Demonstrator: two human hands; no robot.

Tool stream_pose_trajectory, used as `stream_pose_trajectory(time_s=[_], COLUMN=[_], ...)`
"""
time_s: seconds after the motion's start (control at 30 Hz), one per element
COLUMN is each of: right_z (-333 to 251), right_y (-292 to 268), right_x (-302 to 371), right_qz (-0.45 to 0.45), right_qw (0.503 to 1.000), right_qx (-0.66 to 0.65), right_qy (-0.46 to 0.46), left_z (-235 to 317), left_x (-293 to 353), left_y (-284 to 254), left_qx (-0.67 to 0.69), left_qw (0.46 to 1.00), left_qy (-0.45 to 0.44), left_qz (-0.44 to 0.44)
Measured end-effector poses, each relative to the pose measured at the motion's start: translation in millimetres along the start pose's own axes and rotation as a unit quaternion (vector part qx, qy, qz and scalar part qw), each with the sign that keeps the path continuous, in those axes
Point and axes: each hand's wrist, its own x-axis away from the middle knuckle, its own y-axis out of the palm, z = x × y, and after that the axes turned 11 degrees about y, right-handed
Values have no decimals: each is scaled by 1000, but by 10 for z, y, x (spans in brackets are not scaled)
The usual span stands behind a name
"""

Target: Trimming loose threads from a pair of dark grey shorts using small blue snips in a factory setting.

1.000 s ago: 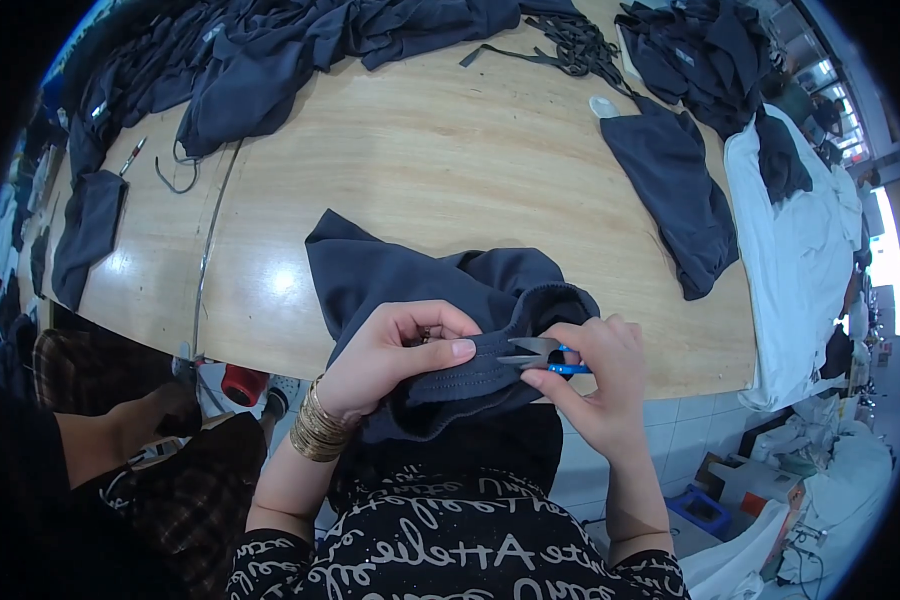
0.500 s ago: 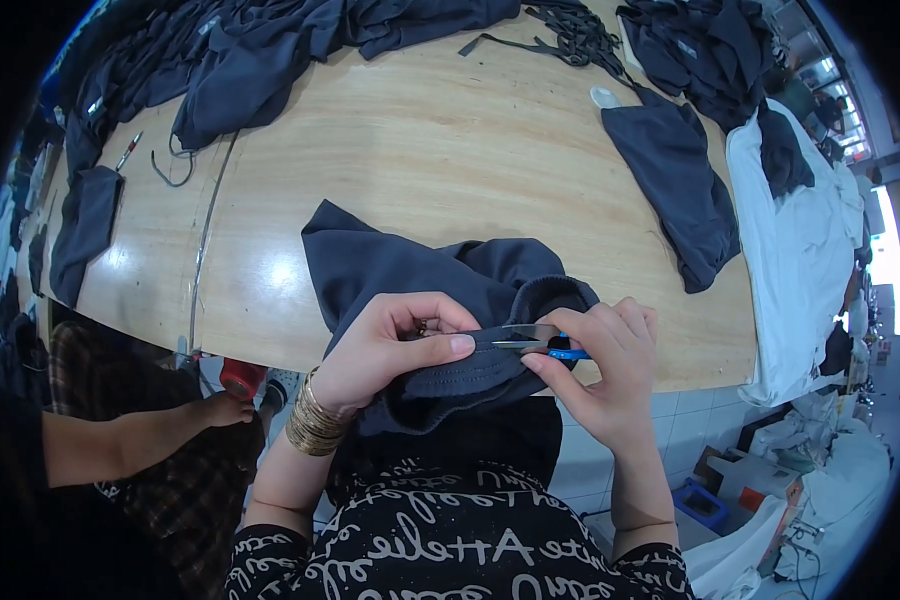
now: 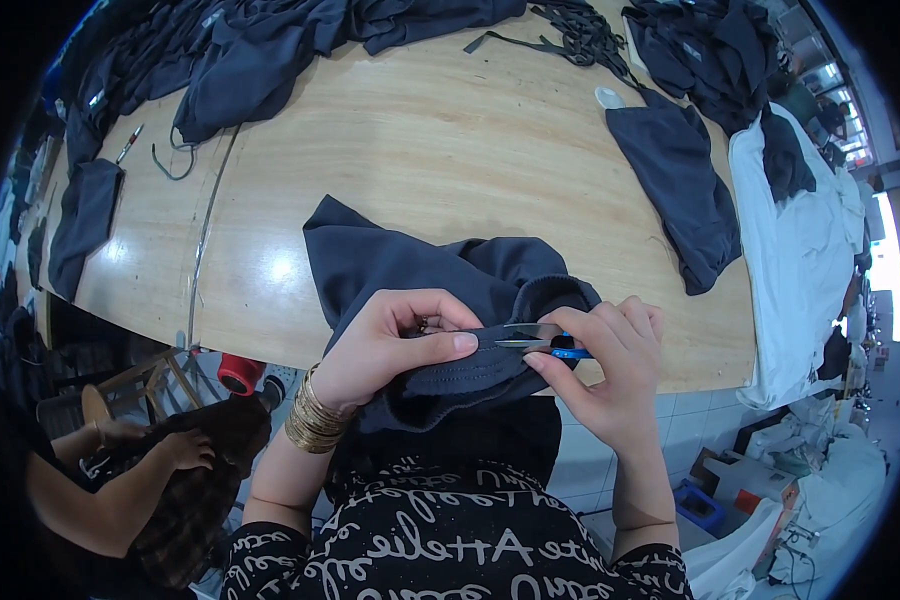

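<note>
My left hand [image 3: 405,340] pinches the stitched waistband of a dark navy garment [image 3: 390,260], thumb on top and fingers tucked behind. Small blue-handled scissors [image 3: 570,350] are in my right hand [image 3: 610,365]. Their slim metal blades, slightly apart, point left and lie over the waistband, close to my left thumb. The garment's gathered band curves round under both hands, and its body spreads over the table edge toward the far side. What my left fingers touch beneath the cloth is hidden.
Dark garments [image 3: 240,80] pile along the table's [image 3: 400,140] far side. A folded dark piece [image 3: 675,190] and white cloth [image 3: 780,260] lie at right. A pen [image 3: 129,144] lies far left. A co-worker's arm [image 3: 120,500] and a red object [image 3: 238,372] are at lower left.
The co-worker's arm at lower left has drawn back from the red object, and two hands now show there over dark plaid cloth. My hands and the scissors have barely moved.
</note>
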Motion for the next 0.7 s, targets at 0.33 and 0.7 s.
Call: stream_pose_trajectory(time_s=[0.33,0.7], right_z=[-34,25], right_y=[7,51], right_x=[2,40], right_qz=[-16,-49], right_qw=[1000,992], right_qx=[-12,-104], right_qy=[20,48], left_z=[-3,-44], left_x=[9,-6], left_y=[0,-22], left_qx=[-9,15], left_qw=[1000,1000], left_qy=[-3,-5], left_qz=[0,4])
